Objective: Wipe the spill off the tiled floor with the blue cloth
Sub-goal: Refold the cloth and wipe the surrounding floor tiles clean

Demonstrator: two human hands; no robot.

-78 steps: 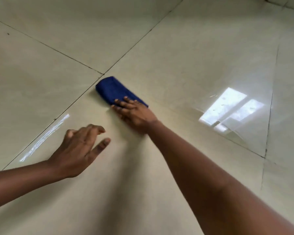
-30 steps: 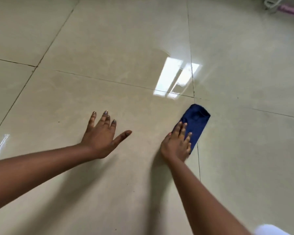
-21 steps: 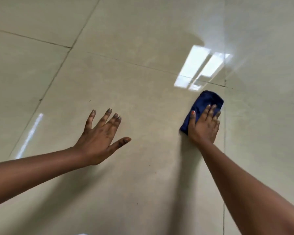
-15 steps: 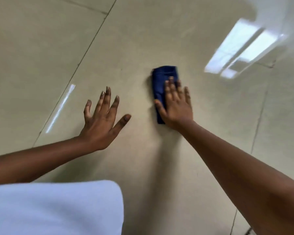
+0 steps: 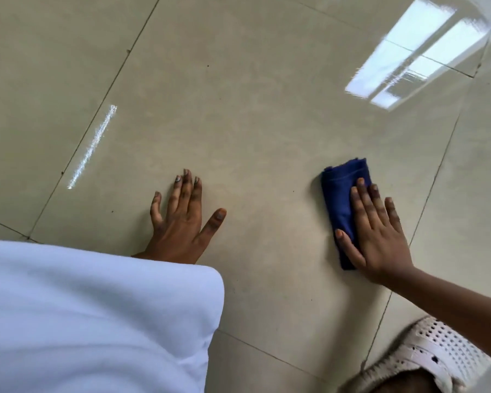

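Observation:
A folded blue cloth [image 5: 341, 199] lies flat on the glossy beige tiled floor [image 5: 253, 123]. My right hand [image 5: 376, 236] presses down on it with fingers spread, covering its near right half. My left hand [image 5: 183, 219] rests palm-down on the bare tile about a hand's length to the left of the cloth, fingers spread and holding nothing. I cannot make out a distinct spill on the tile; only a faint dull patch shows between the hands.
A white garment [image 5: 91, 316] fills the lower left and hides my left forearm. A white perforated shoe [image 5: 425, 355] is at the bottom right. Dark grout lines cross the floor; a window reflection [image 5: 414, 49] glares at the top right.
My right hand has slid the cloth back and forth across the tile and now has it to the right. My left hand went from raised to flat on the floor. The view tilted down.

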